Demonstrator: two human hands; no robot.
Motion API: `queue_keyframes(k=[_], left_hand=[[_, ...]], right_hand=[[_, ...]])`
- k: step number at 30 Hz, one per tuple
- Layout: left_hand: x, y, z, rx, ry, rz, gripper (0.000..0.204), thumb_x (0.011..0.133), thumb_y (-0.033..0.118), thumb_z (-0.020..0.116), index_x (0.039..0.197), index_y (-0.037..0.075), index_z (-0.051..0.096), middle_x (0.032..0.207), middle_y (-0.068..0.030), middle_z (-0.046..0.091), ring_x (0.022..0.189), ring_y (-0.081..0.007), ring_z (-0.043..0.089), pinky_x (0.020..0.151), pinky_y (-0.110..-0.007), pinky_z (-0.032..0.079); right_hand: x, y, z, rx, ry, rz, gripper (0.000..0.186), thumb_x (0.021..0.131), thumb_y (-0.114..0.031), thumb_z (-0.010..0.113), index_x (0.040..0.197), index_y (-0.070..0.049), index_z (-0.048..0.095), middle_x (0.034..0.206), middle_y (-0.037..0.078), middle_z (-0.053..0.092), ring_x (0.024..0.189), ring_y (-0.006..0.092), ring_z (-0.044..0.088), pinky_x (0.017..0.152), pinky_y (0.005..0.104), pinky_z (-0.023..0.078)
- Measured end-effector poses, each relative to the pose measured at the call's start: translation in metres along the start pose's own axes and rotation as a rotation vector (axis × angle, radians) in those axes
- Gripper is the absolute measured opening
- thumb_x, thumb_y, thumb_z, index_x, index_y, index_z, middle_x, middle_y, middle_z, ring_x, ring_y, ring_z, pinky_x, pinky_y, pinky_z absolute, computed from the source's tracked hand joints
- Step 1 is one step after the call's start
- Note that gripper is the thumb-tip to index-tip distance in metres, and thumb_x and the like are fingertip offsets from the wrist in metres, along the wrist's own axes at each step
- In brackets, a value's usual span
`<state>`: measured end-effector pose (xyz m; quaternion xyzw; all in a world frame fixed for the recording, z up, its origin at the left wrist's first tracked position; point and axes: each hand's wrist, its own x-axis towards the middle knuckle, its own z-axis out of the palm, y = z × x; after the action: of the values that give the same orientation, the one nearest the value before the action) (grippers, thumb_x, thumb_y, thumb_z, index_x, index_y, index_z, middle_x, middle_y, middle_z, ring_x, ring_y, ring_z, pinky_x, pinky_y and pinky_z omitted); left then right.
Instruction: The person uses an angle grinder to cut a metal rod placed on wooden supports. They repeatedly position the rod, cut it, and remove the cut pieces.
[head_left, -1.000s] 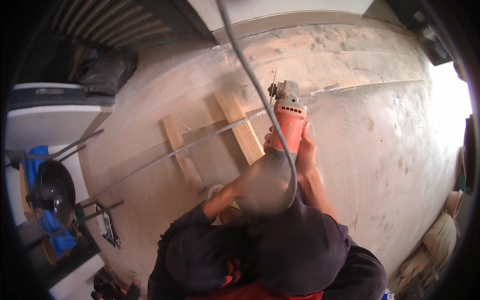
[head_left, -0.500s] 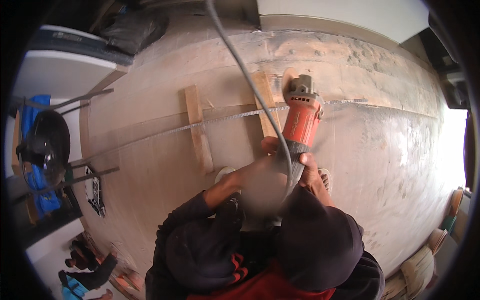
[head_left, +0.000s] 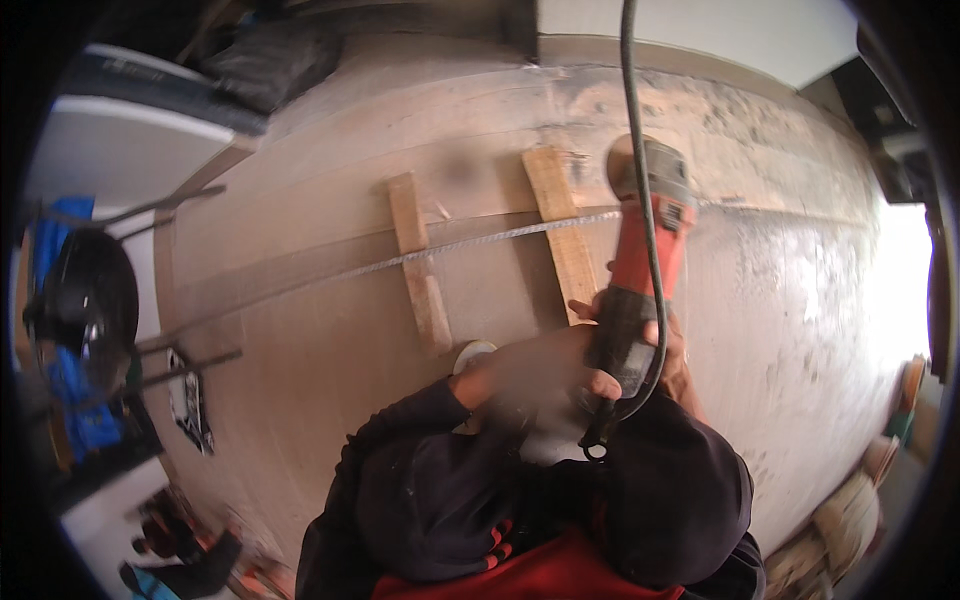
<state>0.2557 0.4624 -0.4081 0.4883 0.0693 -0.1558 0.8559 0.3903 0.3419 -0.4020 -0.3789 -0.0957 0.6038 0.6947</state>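
An angle grinder (head_left: 645, 255) with a red body and dark handle is held in front of me, its cutting disc (head_left: 621, 165) pointing away. My left hand (head_left: 590, 350) is closed round the dark handle from the left, partly hidden by a blurred patch. On the other side my right hand (head_left: 672, 350) grips the same handle. Beneath the grinder runs a long ribbed steel bar (head_left: 465, 242), whose right part the tool covers. It crosses two wooden strips, a left one (head_left: 419, 265) and a right one (head_left: 556, 220). The grey power cord (head_left: 640, 130) passes over the tool.
A black glossy visor-like object (head_left: 90, 300) and blue material (head_left: 70, 380) are at the left. Another person's dark sleeve (head_left: 200, 565) shows at the lower left. My foot (head_left: 474, 354) stands near the left strip. Curved pale pieces (head_left: 845, 530) lie at the lower right.
The grinder and both hands have shifted right in the picture, and its handle end now shows. The cord has swung right, across the tool. The floor and wooden strips appear slightly shifted right.
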Motion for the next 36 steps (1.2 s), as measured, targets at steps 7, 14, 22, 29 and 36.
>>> queue_keyframes(k=[7,14,22,29,36], left_hand=[[-0.006,-0.043,-0.022,-0.02,0.053,-0.107,0.049,0.091,0.027,0.069,0.123,-0.004,0.051,0.098,-0.0102,0.064,0.096,-0.0196,0.065,0.082,-0.033,0.054],[-0.013,-0.048,-0.016,0.361,-0.003,-0.021,0.029,0.099,0.016,0.056,0.118,-0.005,0.057,0.104,-0.0135,0.067,0.093,-0.0198,0.068,0.08,-0.031,0.058],[-0.017,-0.051,-0.055,0.658,0.395,0.314,0.019,0.092,0.017,0.06,0.1,0.0,0.065,0.096,-0.017,0.069,0.091,-0.0298,0.069,0.076,-0.037,0.052],[-0.037,-0.048,-0.134,1.439,0.915,0.384,0.023,0.093,0.02,0.059,0.108,0.003,0.059,0.101,-0.0185,0.063,0.096,-0.0351,0.059,0.086,-0.043,0.044],[-0.034,-0.066,-0.18,1.427,0.787,0.101,0.029,0.095,0.022,0.056,0.112,-0.002,0.06,0.102,-0.0234,0.064,0.095,-0.0434,0.06,0.079,-0.048,0.047]], right_hand=[[0.021,-0.014,0.011,-0.305,0.243,0.028,0.07,0.067,-0.017,0.081,0.123,0.005,0.047,0.105,0.016,0.063,0.104,0.029,0.065,0.089,0.0397,0.054],[0.021,-0.016,0.001,-1.063,0.636,-0.2,0.068,0.06,-0.014,0.079,0.118,0.003,0.05,0.09,0.008,0.06,0.079,0.0189,0.06,0.074,0.0363,0.051],[-0.015,0.044,-0.001,-1.304,0.647,-0.069,0.071,0.059,-0.025,0.079,0.121,0.0,0.056,0.098,0.025,0.067,0.091,0.0374,0.067,0.082,0.0427,0.051],[0.002,0.073,-0.005,-1.252,0.503,-0.107,0.073,0.061,-0.026,0.079,0.124,0.002,0.054,0.098,0.027,0.066,0.092,0.0369,0.067,0.082,0.0422,0.051],[0.01,0.077,-0.017,-1.214,0.487,-0.18,0.071,0.062,-0.025,0.075,0.125,0.0,0.053,0.097,0.027,0.065,0.092,0.0409,0.065,0.08,0.0443,0.051]])
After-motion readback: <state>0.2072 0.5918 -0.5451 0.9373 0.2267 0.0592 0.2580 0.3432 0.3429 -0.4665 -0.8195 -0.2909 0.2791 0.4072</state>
